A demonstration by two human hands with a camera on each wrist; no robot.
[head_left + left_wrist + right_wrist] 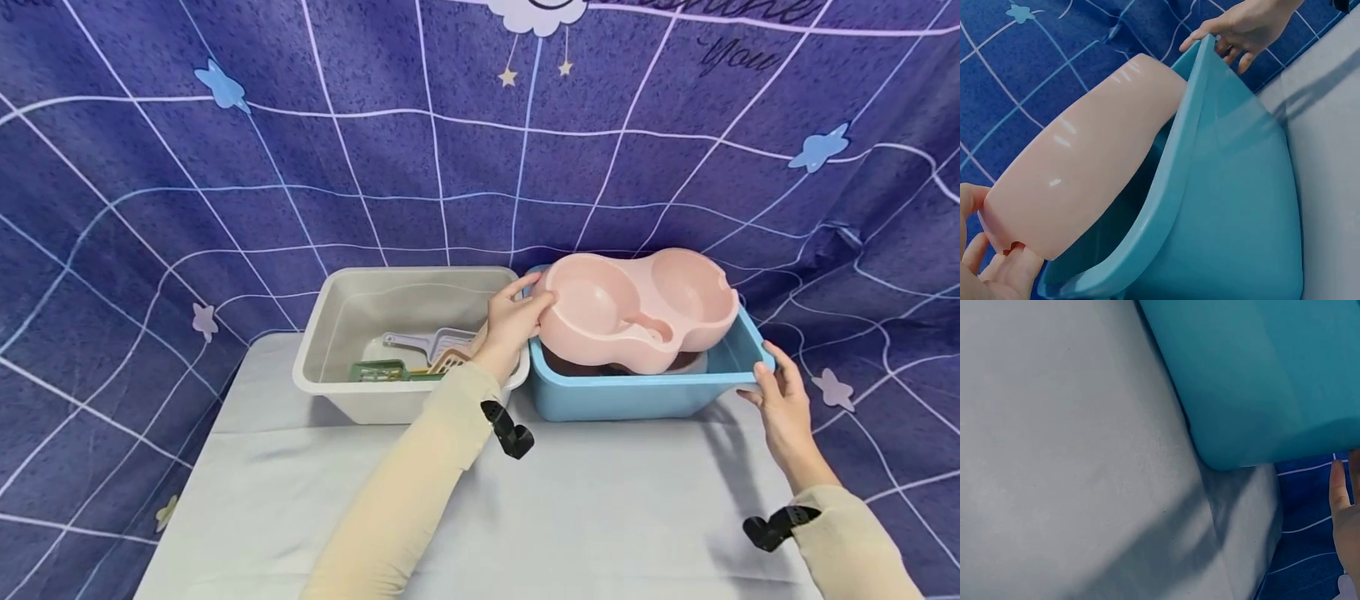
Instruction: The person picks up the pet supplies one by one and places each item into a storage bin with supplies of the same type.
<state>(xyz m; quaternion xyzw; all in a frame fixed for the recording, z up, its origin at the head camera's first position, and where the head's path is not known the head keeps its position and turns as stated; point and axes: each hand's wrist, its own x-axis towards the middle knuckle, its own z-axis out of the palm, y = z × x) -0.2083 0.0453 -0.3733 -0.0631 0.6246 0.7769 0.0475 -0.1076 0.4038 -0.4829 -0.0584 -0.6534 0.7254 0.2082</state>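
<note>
A pink double pet bowl (592, 296) lies tilted over the blue bin (615, 400), its two round hollows facing up. My left hand (512, 323) grips the bowl's left end, with the thumb on top. In the left wrist view, fingers curl under that end of the pink bowl (1085, 150). My right hand (784, 412) holds the right rim of the blue bin, its thumb at the outer corner. In the right wrist view only part of this hand (1346, 531) shows, beside the bin's wall (1260, 387). Brown and greyish things inside the bin are mostly hidden under the bowl.
Left of the blue bin stands a grey bin (390, 407) holding several litter scoops, among them a lilac one (408, 341) and a green one (378, 368). Both bins sit on a white-covered table (600, 508). A blue patterned curtain (472, 167) hangs behind.
</note>
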